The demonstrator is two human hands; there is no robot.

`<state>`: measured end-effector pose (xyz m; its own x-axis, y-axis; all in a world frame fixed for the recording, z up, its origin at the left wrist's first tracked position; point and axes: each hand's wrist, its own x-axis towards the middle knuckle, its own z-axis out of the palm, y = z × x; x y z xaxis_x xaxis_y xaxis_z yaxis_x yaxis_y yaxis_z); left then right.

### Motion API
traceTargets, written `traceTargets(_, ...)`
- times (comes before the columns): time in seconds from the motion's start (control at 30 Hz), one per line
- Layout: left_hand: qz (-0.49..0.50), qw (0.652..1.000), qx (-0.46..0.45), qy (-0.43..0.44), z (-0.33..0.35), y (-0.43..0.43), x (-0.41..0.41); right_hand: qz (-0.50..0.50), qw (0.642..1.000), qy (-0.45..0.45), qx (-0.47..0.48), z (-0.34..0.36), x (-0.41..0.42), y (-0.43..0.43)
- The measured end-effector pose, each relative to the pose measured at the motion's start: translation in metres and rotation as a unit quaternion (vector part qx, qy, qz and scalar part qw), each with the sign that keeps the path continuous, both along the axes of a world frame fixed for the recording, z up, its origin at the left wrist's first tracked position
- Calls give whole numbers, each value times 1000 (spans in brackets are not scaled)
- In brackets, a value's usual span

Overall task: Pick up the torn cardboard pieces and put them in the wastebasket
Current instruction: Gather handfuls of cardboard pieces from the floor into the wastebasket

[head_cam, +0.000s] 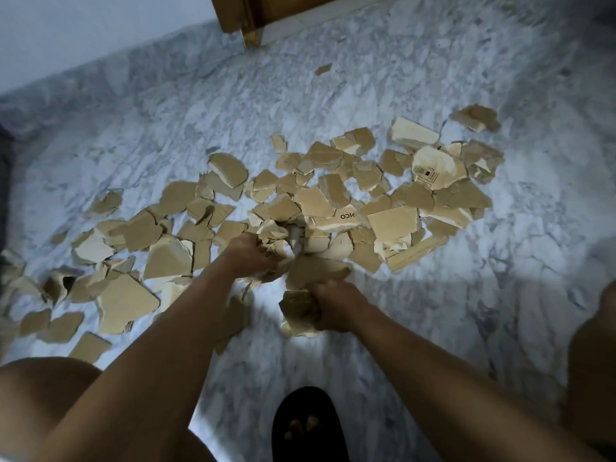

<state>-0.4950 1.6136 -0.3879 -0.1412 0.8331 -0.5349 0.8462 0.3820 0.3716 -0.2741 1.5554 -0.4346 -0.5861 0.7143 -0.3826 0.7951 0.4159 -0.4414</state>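
In the head view, torn cardboard pieces (313, 201) are seen scattered in a wide band across the marble floor (166, 121). The left hand (251, 253) is curled tightly around a crumpled clump (271, 230) of them at the heap's near edge. The right hand (335, 305) is closed in a fist on a stacked bundle (296, 311), just beside the left. A black slipper (303, 425) is shown below.

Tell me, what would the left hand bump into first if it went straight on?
Most likely the heap of torn cardboard pieces right ahead on the floor; the left hand grips some itself, though depth is unclear.
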Motion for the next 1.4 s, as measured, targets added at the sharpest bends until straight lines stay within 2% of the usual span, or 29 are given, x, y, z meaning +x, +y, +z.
traceTargets(0.1,18,1000,-12,9,-1,-2,1,-10,1000,5,5,-4,1,1)
traceTargets(0.2,17,1000,-16,10,-5,0,2,-45,998,30,-30,-7,4,3)
traceTargets(0.3,-3,1000,-9,19,0,1,12,-101,988,42,-113,-9,16,8)
traceTargets(0.43,-42,999,-14,17,-4,2,31,-179,955,78,-222,-5,62,21)
traceTargets(0.57,-130,990,-33,37,-19,1,60,-230,963,46,-137,11,113,40)
traceTargets(0.67,-155,987,-46,26,-34,-5,79,-257,962,31,-91,18,144,43)
traceTargets(0.73,-169,983,-50,61,-40,-7,84,-268,960,45,-74,19,157,41)
traceTargets(0.93,-159,981,-60,92,-36,0,89,-326,932,116,-109,12,170,33)
traceTargets(1.03,-183,977,-66,82,-24,8,93,-367,904,170,-137,14,175,33)
traceTargets(1.13,-206,975,-73,36,-4,21,105,-416,862,242,-157,28,182,38)
traceTargets(1.23,-166,981,-99,-10,36,40,129,-456,810,324,-176,63,192,44)
traceTargets(1.3,-166,979,-92,-76,65,59,151,-468,777,379,-182,91,204,47)
traceTargets(1.4,-89,971,-63,-214,113,84,193,-511,716,445,-165,131,230,52)
